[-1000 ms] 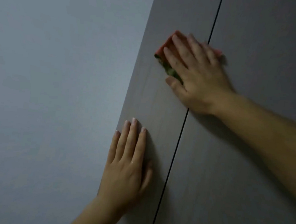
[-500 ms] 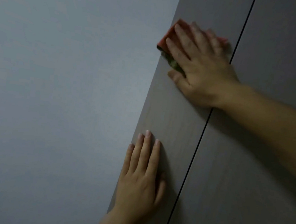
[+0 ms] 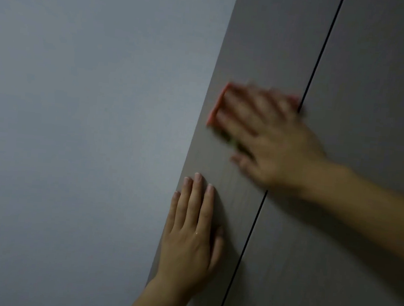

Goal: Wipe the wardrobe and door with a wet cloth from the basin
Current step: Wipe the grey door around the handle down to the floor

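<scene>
right hand (image 3: pixel 273 145) flat atop cloth (image 3: pixel 216 107), fingers straight; left hand (image 3: pixel 190 240) flat on wardrobe panel (image 3: pixel 267 48) just below, directly in downstroke path imo

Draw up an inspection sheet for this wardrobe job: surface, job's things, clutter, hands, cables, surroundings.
Surface: upright grey-brown left panel, parted from the right panel by a thin dark gap.
Job's things: red-orange cloth with a green patch, pressed flat on the left panel; blurred. Basin not in view.
Clutter: nothing seen.
Hands: left hand rests flat on the left panel near its outer edge, fingers straight. Right hand presses the cloth with straight, spread fingers; motion-blurred.
Cables: nothing seen.
Surroundings: plain grey wall left of the wardrobe.
</scene>
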A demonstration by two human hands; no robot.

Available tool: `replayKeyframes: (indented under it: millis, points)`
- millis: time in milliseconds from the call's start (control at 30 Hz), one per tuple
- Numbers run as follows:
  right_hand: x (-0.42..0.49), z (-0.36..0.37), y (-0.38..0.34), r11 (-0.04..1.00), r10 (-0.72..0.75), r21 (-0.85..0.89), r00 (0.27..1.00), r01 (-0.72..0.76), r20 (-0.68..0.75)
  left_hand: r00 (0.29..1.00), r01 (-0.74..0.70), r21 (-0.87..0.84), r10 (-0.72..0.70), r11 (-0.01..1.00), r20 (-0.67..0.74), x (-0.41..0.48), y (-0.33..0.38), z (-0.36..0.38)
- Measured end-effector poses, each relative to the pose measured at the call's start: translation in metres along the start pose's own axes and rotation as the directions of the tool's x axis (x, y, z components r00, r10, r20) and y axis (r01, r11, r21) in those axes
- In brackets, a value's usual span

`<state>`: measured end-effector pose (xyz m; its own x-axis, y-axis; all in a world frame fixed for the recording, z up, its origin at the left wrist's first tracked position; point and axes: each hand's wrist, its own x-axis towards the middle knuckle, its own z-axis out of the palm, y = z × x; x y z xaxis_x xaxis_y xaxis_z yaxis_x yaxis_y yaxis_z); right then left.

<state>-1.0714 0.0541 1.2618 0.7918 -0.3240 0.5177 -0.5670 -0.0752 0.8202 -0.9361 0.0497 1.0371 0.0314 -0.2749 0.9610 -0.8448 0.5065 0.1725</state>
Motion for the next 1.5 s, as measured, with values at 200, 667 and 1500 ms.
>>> replayKeyframes:
  millis: [200, 667, 1500]
  points:
    - [-0.042, 0.009, -0.003, 0.994, -0.107, 0.011, 0.994, 0.107, 0.038, 1.0, 0.015, -0.029, -0.015, 0.999, 0.0, 0.001, 0.001, -0.004]
    - [-0.094, 0.005, 0.02, 0.973, 0.23, -0.008, 0.973, -0.23, 0.026, 0.994, 0.062, 0.054, -0.067, 0.997, 0.087, 0.006, 0.022, -0.001]
    - [-0.199, 0.02, 0.023, 0.901, 0.435, -0.004, 0.901, -0.435, 0.008, 0.979, -0.176, 0.028, 0.172, 0.984, 0.112, 0.019, 0.059, 0.012]
